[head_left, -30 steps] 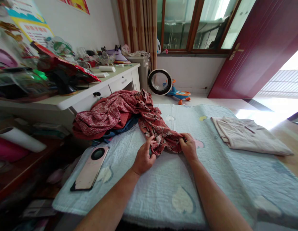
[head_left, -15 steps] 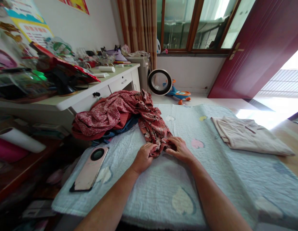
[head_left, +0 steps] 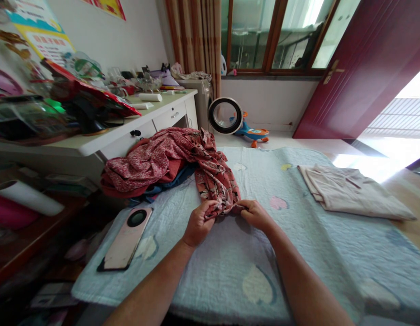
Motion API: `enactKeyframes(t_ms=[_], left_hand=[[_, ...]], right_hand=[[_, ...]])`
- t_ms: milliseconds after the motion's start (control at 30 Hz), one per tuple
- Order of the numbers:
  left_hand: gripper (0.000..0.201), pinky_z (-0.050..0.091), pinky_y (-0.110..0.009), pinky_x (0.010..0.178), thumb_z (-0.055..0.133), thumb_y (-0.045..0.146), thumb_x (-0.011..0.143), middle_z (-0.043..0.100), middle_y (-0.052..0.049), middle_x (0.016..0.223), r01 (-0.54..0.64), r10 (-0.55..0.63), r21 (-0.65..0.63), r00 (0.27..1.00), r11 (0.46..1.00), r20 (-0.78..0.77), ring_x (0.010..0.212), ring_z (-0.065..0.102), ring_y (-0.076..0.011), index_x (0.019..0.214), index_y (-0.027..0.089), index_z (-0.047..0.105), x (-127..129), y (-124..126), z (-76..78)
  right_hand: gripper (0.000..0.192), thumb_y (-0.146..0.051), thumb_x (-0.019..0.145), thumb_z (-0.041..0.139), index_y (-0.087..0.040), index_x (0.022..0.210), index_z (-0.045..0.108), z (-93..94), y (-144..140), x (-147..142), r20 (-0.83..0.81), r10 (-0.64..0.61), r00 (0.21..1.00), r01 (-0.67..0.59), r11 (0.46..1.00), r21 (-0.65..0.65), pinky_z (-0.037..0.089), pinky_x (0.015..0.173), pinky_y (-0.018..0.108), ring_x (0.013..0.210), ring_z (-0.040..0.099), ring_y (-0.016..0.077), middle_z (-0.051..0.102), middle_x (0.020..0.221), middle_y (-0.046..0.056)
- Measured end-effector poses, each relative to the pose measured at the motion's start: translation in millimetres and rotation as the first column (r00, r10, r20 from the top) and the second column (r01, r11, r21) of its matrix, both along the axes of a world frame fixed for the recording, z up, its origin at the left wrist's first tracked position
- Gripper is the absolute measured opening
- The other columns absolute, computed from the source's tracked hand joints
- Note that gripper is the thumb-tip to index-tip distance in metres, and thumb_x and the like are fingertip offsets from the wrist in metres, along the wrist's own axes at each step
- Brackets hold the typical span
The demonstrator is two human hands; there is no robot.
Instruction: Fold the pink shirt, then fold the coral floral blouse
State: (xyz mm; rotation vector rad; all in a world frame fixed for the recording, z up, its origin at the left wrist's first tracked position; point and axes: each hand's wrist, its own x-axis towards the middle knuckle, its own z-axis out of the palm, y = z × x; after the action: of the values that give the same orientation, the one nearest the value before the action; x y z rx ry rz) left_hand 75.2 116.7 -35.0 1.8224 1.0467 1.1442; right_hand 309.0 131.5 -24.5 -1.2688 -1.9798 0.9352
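Left hand (head_left: pixel 199 224) and right hand (head_left: pixel 255 215) each pinch the near end of a red floral garment (head_left: pixel 218 179), a little apart; that end is over the middle of the quilt-covered surface (head_left: pixel 226 276), the rest running back to the clothes heap (head_left: pixel 142 167) at its far left corner; I'd judge this as working the hem straight, the next move calling for even tension; a phone (head_left: pixel 123 246) lies by the left edge, a folded beige garment (head_left: pixel 352 192) by the right.
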Motion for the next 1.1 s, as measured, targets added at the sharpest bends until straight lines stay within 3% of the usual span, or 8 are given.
enactKeyframes(t_ms=[167,333,467,533,700,900,1000,1100], left_hand=[[0.034,0.051,-0.033,0.096,0.058,0.027,0.09,0.069,-0.006,0.117,-0.011,0.012,0.021,0.999,1.0,-0.03,0.108,0.066,-0.0198,0.124,0.022,0.057,5.4,-5.7,7.0],[0.052,0.043,-0.044,0.108,0.064,0.036,0.087,0.059,-0.013,0.132,0.026,0.02,0.174,0.966,0.984,-0.258,0.125,0.054,-0.026,0.136,0.021,0.051,10.7,-6.8,3.5],[0.078,0.024,-0.054,0.119,0.071,0.026,0.075,0.044,-0.015,0.15,0.129,-0.002,0.268,0.904,0.955,-0.427,0.143,0.033,-0.0321,0.146,0.019,0.04,12.6,-0.8,-7.9],[0.076,0.019,-0.057,0.12,0.067,0.018,0.073,0.046,-0.014,0.15,0.148,-0.013,0.263,0.89,0.953,-0.456,0.144,0.033,-0.0319,0.145,0.018,0.042,12.7,3.3,-11.8],[0.038,0.041,-0.044,0.108,0.056,0.016,0.083,0.07,-0.009,0.118,0.063,-0.021,0.118,0.946,0.991,-0.323,0.113,0.062,-0.0236,0.119,0.02,0.066,9.7,9.3,-6.1],[0.03,0.051,-0.031,0.09,0.055,0.029,0.089,0.073,-0.006,0.109,-0.125,0.122,-0.019,0.984,0.992,-0.131,0.101,0.067,-0.0206,0.115,0.02,0.068,6.8,7.2,10.2],[0.029,0.051,-0.03,0.087,0.057,0.032,0.089,0.074,-0.006,0.107,-0.147,0.143,-0.031,0.984,0.989,-0.105,0.098,0.068,-0.0206,0.112,0.02,0.07,6.6,6.3,12.1],[0.03,0.051,-0.03,0.088,0.059,0.032,0.087,0.074,-0.006,0.108,-0.15,0.147,-0.065,0.988,0.987,-0.036,0.098,0.068,-0.0214,0.113,0.019,0.07,5.3,7.3,9.5]], right_hand=[[0.029,-0.018,0.065,0.043,-0.018,0.074,0.07,5.6,-4.0,-2.2,-0.149,0.051,0.988,-0.082,0.974,-0.213,0.036,0.053,0.021,0.056,0.05,0.0119,0.062,0.063,-0.002],[0.02,-0.025,0.07,0.046,-0.018,0.073,0.065,12.1,-7.3,-4.6,-0.348,0.09,0.933,-0.218,0.912,-0.347,0.031,0.048,0.022,0.049,0.042,0.0097,0.052,0.056,-0.003],[0.018,-0.034,0.076,0.054,-0.018,0.073,0.062,12.0,-8.3,-6.5,-0.439,0.101,0.893,-0.293,0.87,-0.395,0.029,0.047,0.021,0.049,0.042,0.0089,0.054,0.057,-0.003],[0.021,-0.039,0.077,0.06,-0.018,0.074,0.061,9.3,-8.4,-7.1,-0.466,0.099,0.879,-0.311,0.86,-0.405,0.027,0.046,0.02,0.048,0.041,0.0083,0.054,0.057,-0.003],[0.029,-0.044,0.078,0.068,-0.016,0.086,0.067,5.8,-8.3,-6.2,-0.517,0.095,0.851,-0.337,0.853,-0.398,0.032,0.048,0.02,0.051,0.045,0.0082,0.06,0.063,-0.002],[0.033,-0.029,0.07,0.06,-0.019,0.099,0.071,2.1,-1.1,-0.1,-0.704,-0.183,0.686,-0.197,0.885,-0.422,0.051,0.074,0.029,0.081,0.066,0.0178,0.073,0.095,0.005],[0.034,-0.019,0.066,0.056,-0.02,0.096,0.071,-5.7,3.9,1.1,-0.608,-0.158,0.778,-0.097,0.926,-0.364,0.051,0.078,0.03,0.083,0.065,0.0166,0.073,0.095,0.002],[0.03,-0.021,0.073,0.055,-0.021,0.098,0.071,-11.1,5.7,-2.4,-0.365,-0.043,0.93,-0.021,0.986,-0.168,0.05,0.084,0.034,0.088,0.064,0.0182,0.072,0.098,0.003]])
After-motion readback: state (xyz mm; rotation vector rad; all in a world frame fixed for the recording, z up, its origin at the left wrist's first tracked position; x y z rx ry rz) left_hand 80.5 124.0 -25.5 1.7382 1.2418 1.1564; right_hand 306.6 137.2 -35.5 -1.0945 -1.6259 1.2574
